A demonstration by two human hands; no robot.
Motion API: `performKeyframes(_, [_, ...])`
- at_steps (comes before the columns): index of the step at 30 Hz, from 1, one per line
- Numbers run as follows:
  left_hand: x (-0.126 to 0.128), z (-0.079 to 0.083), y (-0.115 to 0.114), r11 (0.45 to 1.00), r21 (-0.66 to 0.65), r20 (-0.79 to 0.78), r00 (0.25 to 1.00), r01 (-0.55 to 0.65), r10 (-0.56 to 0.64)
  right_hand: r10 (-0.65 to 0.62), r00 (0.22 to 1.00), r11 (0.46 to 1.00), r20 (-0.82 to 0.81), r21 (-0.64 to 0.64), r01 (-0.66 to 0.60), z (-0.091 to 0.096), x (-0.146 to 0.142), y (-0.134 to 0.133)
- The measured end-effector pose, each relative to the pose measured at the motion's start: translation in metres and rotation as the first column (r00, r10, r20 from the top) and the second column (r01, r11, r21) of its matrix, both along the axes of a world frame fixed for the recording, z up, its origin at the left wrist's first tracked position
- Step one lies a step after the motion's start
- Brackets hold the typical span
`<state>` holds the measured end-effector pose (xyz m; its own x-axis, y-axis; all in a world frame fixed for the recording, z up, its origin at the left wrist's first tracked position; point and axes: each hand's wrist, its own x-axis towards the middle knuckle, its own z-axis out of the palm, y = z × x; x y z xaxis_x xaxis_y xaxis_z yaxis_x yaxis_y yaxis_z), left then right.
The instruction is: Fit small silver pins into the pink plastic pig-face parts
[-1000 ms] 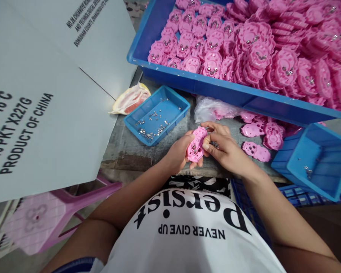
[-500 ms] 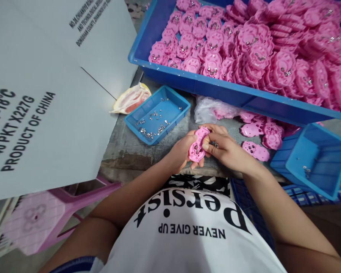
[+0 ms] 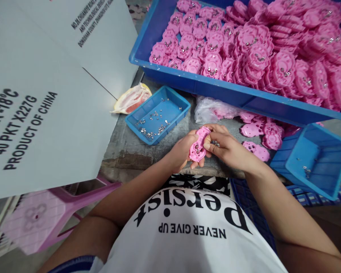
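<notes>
Between my hands, above the table's near edge, is a pink plastic piece with small metal parts set in its lower half. My left hand grips it from the left, thumb along its side and fingers beneath. At its right edge, my right hand is closed in a pinch, and several small metal parts show in the curl of its fingers. What exactly the fingertips press is too small to make out. More pink pieces lie on the table to the right, beside a crumpled clear plastic bag.
A large blue crate full of pink pieces stands behind. Shallow blue tray and deeper blue bin hold small metal parts. Pomelo peel lies by a big white carton. A pink stool stands lower left.
Almost nothing differs. My right fingers have shifted very slightly along the edge of the pink piece, and the whole view has moved a little.
</notes>
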<state>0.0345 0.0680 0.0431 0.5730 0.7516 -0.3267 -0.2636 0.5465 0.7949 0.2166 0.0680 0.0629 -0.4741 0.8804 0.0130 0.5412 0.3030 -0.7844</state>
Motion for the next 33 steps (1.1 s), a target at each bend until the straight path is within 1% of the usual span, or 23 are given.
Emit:
performKeyframes(10, [0.003,-0.002,0.000,1.000,-0.006,-0.016,1.000,-0.002,0.002,0.011,1.000,1.000,0.020,0.019,-0.012,0.000,0.000,0.000])
performKeyframes(14, [0.004,0.000,0.001,1.000,-0.017,-0.009,1.000,-0.007,0.007,-0.079,0.997,0.996,-0.024,0.028,0.079,-0.004,-0.002,-0.001])
performKeyframes(17, [0.002,0.001,0.001,0.999,-0.038,0.025,1.000,0.001,0.000,-0.137,0.982,0.990,-0.134,-0.034,0.134,-0.005,-0.001,-0.003])
performKeyframes(20, [0.000,0.004,0.000,0.999,-0.045,0.043,0.999,0.008,-0.006,-0.205,0.950,0.978,-0.237,-0.096,0.187,-0.003,0.003,-0.006])
performKeyframes(23, [-0.002,0.007,-0.001,0.999,-0.045,-0.004,1.000,-0.003,0.003,-0.311,0.907,0.950,-0.283,-0.079,0.301,0.008,0.007,-0.015])
performKeyframes(25, [-0.002,0.007,-0.002,0.999,-0.043,-0.038,0.999,-0.014,0.012,-0.341,0.874,0.938,-0.347,-0.060,0.342,0.023,0.005,-0.027])
performKeyframes(26, [-0.002,0.006,-0.002,0.999,-0.041,-0.042,0.999,-0.022,0.020,-0.318,0.863,0.946,-0.392,-0.069,0.317,0.033,0.003,-0.034])
performKeyframes(27, [-0.002,0.005,-0.002,0.999,-0.037,-0.034,0.999,-0.032,0.031,-0.265,0.865,0.964,-0.425,-0.098,0.247,0.044,0.001,-0.042])
performKeyframes(28, [-0.002,0.003,-0.003,0.999,-0.032,-0.021,0.999,-0.042,0.041,-0.183,0.868,0.982,-0.461,-0.135,0.135,0.055,-0.002,-0.050])
performKeyframes(29, [-0.002,0.001,-0.003,0.998,-0.026,-0.010,0.999,-0.049,0.048,-0.083,0.855,0.986,-0.513,-0.165,-0.003,0.067,-0.006,-0.057])
performKeyframes(30, [-0.003,0.000,-0.003,0.999,-0.019,-0.003,0.999,-0.051,0.051,-0.004,0.835,0.974,-0.550,-0.193,-0.122,0.077,-0.009,-0.064])
performKeyframes(31, [-0.003,-0.002,-0.003,0.999,-0.010,0.000,0.999,-0.049,0.049,0.017,0.820,0.957,-0.572,-0.227,-0.178,0.086,-0.013,-0.069])
performKeyframes(33, [-0.005,-0.004,-0.003,0.999,0.007,-0.005,0.999,-0.034,0.034,0.174,0.748,0.895,-0.640,-0.215,-0.392,0.099,-0.020,-0.075])
